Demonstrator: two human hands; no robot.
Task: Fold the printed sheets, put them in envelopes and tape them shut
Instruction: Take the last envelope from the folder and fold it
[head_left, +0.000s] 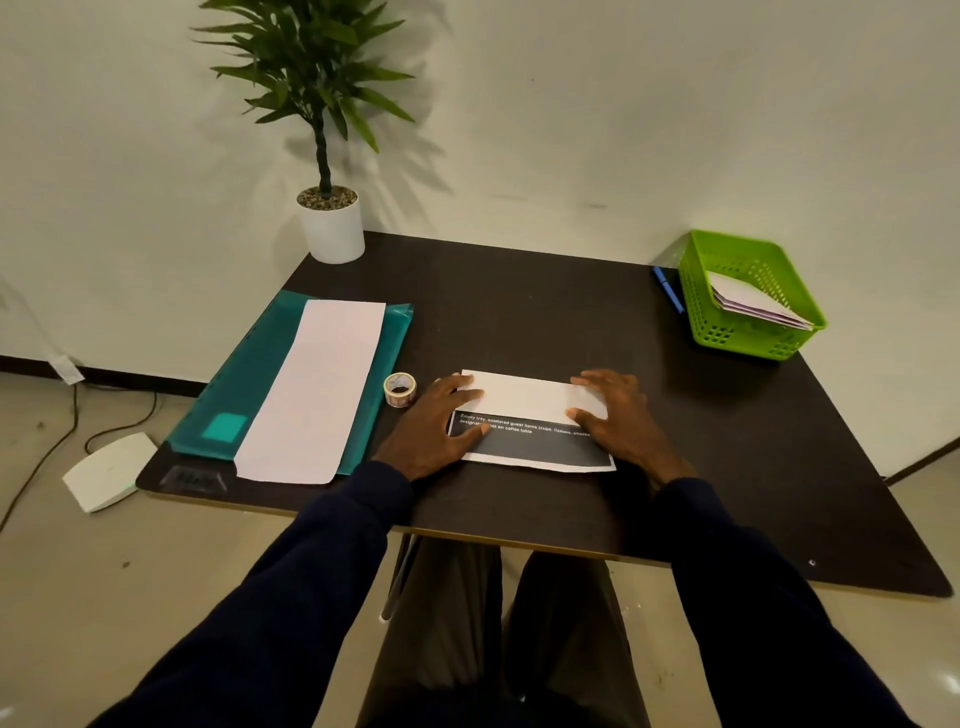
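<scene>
A printed sheet (530, 421) lies near the front middle of the dark table (545, 306). Its far part is folded over, showing white, and a black band with white text shows below the fold. My left hand (441, 421) presses flat on the sheet's left end, fingers spread. My right hand (613, 410) presses flat on its right end. A small roll of tape (400, 388) stands just left of my left hand. A long white paper (317, 389) rests on a teal folder (249, 384) at the left.
A green plastic basket (748, 296) holding several envelopes stands at the back right corner, with a blue pen (669, 288) beside it. A potted plant (332, 218) is at the back left corner. A white device (106, 470) and cables lie on the floor to the left.
</scene>
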